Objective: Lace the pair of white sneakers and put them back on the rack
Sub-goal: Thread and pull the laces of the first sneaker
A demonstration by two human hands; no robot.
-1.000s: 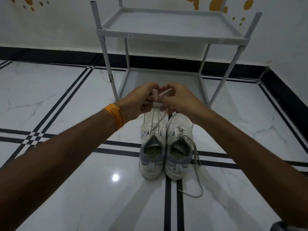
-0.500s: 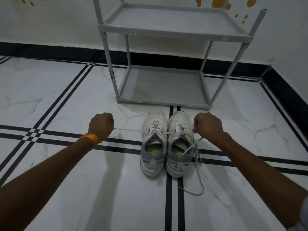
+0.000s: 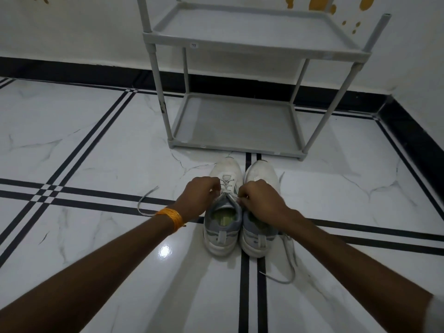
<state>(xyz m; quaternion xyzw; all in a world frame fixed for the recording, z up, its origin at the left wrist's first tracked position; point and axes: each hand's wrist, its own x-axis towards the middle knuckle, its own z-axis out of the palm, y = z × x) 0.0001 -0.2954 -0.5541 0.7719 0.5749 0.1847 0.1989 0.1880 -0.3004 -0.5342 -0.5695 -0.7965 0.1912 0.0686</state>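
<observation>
Two white sneakers stand side by side on the floor, toes toward the rack. The left sneaker (image 3: 224, 227) has its lace crossed through the eyelets. My left hand (image 3: 200, 197) and my right hand (image 3: 258, 198) both pinch that lace at the top of its tongue. A loose lace end (image 3: 144, 205) trails on the floor to the left, behind my left wrist. The right sneaker (image 3: 260, 239) is partly covered by my right hand; its lace (image 3: 289, 265) lies slack on the floor to the right.
A grey two-shelf rack (image 3: 242, 144) stands just beyond the sneakers against the white wall, both shelves bare. The floor is white marble tile with black stripes. A black skirting runs along the wall and down the right side.
My hands went from together above the shoes to pulled wide apart with the lace taut. Now both have come back in to the top of the left sneaker.
</observation>
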